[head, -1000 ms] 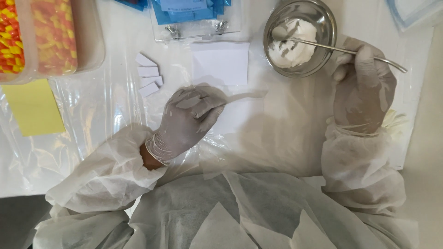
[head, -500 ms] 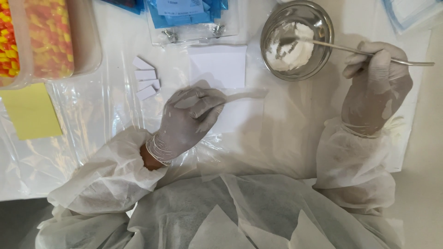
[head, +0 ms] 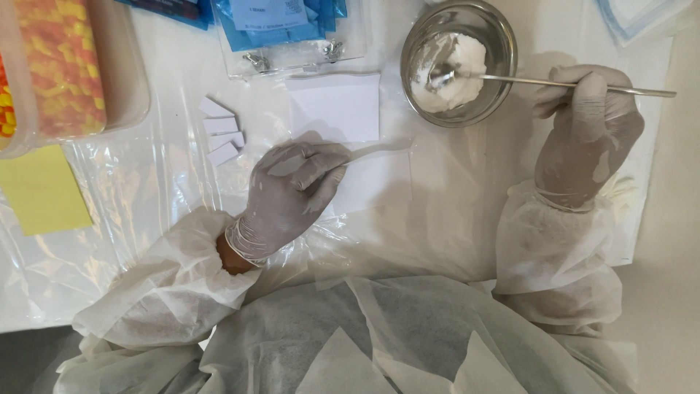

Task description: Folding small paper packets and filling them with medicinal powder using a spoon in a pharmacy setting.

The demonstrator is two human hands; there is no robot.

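2 gloved hands are working: right hand (head: 587, 138) is pinching a long metal spoon (head: 510, 79), its tip dipping into white powder (head: 452, 69) inside a round steel bowl (head: 502, 44); left hand (head: 292, 191) is pinching a flat white spatula (head: 375, 151) over white paper (head: 337, 109), apparently steadying it.

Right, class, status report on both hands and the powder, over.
Right hand holds long metal spoon, tip in white powder, steel bowl. Left hand grips white spatula over white paper. Nothing obstructing.
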